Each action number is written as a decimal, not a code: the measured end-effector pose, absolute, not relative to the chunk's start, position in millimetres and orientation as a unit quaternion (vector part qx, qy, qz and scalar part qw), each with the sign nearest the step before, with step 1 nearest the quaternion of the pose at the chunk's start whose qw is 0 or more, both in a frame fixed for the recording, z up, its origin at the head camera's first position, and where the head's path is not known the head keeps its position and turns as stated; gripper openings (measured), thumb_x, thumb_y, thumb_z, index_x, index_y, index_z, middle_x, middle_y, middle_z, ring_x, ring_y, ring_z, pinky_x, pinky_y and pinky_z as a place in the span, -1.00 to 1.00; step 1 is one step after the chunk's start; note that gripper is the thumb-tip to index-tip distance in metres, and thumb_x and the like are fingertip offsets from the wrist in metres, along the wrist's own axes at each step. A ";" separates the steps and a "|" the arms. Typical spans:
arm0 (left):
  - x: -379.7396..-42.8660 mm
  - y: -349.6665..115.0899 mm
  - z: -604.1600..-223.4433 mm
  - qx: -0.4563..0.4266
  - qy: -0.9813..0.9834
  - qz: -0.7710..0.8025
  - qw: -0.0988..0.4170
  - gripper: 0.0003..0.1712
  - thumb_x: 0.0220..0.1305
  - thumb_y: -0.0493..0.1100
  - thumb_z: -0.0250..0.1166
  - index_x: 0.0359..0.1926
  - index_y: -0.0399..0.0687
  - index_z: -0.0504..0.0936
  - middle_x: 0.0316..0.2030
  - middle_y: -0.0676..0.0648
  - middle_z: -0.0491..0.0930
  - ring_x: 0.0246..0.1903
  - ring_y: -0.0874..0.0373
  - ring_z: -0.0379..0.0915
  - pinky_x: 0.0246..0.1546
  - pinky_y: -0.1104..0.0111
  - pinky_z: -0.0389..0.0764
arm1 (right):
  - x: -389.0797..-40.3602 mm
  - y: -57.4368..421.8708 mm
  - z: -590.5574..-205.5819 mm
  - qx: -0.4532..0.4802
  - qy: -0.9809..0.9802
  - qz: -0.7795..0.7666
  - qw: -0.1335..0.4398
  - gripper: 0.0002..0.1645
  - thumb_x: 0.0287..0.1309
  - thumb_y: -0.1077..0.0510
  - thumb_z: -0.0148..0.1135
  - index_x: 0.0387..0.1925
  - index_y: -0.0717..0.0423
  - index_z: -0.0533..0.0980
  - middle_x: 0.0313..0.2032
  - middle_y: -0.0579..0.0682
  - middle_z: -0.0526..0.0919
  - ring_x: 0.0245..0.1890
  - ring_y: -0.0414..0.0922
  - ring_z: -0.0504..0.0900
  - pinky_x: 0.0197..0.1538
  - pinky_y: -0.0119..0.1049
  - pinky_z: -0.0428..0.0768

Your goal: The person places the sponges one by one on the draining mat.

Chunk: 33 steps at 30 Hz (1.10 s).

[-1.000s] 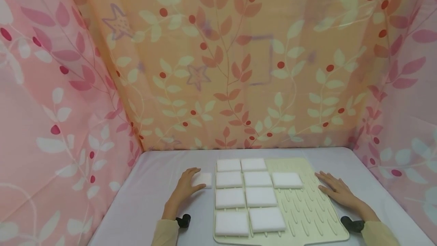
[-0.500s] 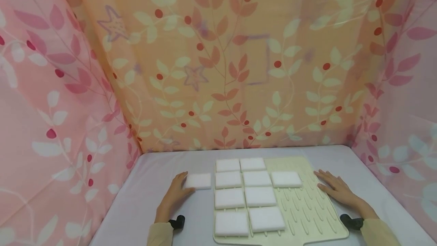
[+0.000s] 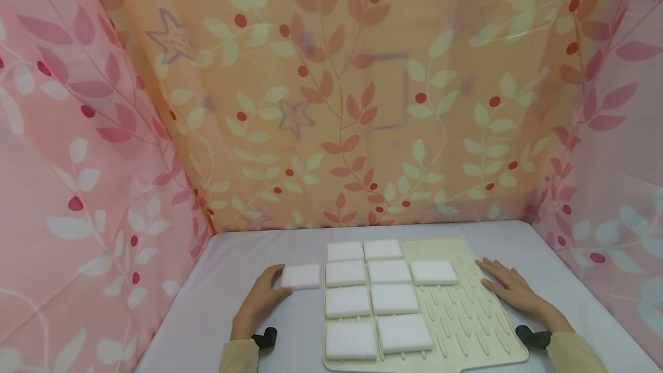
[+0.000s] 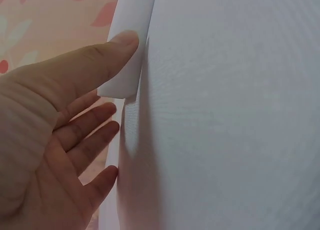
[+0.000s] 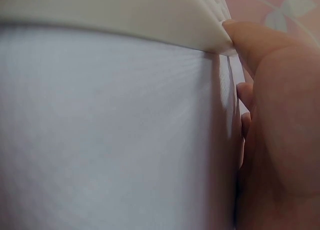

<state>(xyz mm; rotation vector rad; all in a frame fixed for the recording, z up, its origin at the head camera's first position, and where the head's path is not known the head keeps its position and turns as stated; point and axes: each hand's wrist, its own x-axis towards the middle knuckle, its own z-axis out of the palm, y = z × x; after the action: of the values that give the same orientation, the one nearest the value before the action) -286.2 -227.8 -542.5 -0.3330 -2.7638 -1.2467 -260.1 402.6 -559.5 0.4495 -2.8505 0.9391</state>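
A white sponge block (image 3: 301, 277) lies left of the pale green ridged mat (image 3: 445, 327). My left hand (image 3: 265, 292) pinches its left end, thumb at the near corner and fingers at the far corner. The left wrist view has the thumb (image 4: 100, 60) against the side of the white sponge (image 4: 120, 85), other fingers loosely bent below; the index fingertip is hidden. At the mat's right edge, my right hand (image 3: 510, 286) rests with fingers extended. Its thumb touches the mat's rim (image 5: 200, 30) in the right wrist view.
More white sponge blocks (image 3: 396, 298) lie on the mat in two columns, with one block (image 3: 435, 272) starting a third column. A white cloth covers the table (image 3: 197, 304). Patterned curtains (image 3: 331, 131) enclose the back and both sides.
My left hand has moved left from over the loose sponge to its left end, baring more of it, and its thumb and fingers have closed there. The right hand stays put.
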 end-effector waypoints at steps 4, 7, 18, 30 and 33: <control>-286.1 -228.3 -542.0 -0.119 -0.899 -0.419 0.039 -0.16 -0.04 -0.09 0.45 0.26 -0.20 0.31 0.20 -0.29 0.36 0.24 -0.21 0.20 0.23 -0.04 0.18 | -260.0 402.1 -559.1 0.148 -0.938 0.309 0.052 -0.34 0.25 -0.02 0.07 0.32 0.14 0.21 0.30 0.41 0.12 0.28 0.46 -0.06 0.22 0.36 -0.37; -284.2 -228.3 -540.3 -0.135 -0.897 -0.417 0.047 -0.19 -0.03 -0.12 0.45 0.25 -0.22 0.33 0.17 -0.30 0.38 0.22 -0.23 0.22 0.21 -0.07 0.19 | -260.0 401.7 -559.0 0.148 -0.938 0.309 0.051 -0.33 0.25 -0.02 0.07 0.32 0.14 0.21 0.30 0.41 0.12 0.28 0.46 -0.06 0.22 0.37 -0.37; -283.4 -229.7 -527.9 -0.147 -0.889 -0.428 0.074 -0.29 -0.12 -0.19 0.49 0.11 -0.30 0.46 0.05 -0.26 0.46 0.04 -0.21 0.40 0.09 -0.05 0.36 | -259.5 403.0 -560.8 0.152 -0.938 0.307 0.059 -0.34 0.27 -0.02 0.06 0.33 0.12 0.20 0.29 0.42 0.12 0.30 0.42 -0.08 0.24 0.34 -0.40; -284.0 -222.4 -511.5 -0.150 -0.901 -0.398 0.085 -0.24 -0.10 -0.09 0.48 0.14 -0.27 0.46 0.01 -0.19 0.45 -0.01 -0.07 0.41 0.03 0.03 0.43 | -260.5 403.6 -560.7 0.148 -0.939 0.307 0.053 -0.32 0.27 -0.03 0.05 0.33 0.13 0.19 0.30 0.42 0.11 0.30 0.42 -0.09 0.24 0.32 -0.43; -281.7 -216.8 -506.4 -0.155 -0.898 -0.402 0.086 -0.23 -0.10 -0.09 0.48 0.16 -0.28 0.44 0.00 -0.18 0.44 -0.03 -0.05 0.39 0.02 0.03 0.43 | -260.6 404.0 -561.9 0.149 -0.939 0.306 0.054 -0.33 0.27 -0.03 0.05 0.33 0.13 0.19 0.30 0.42 0.11 0.30 0.42 -0.08 0.25 0.31 -0.43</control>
<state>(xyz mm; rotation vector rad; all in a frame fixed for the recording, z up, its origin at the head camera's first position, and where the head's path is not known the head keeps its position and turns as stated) -281.7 -216.8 -506.4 -0.4620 -2.6768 -1.1973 -260.6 404.0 -561.9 0.4530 -2.8513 0.9286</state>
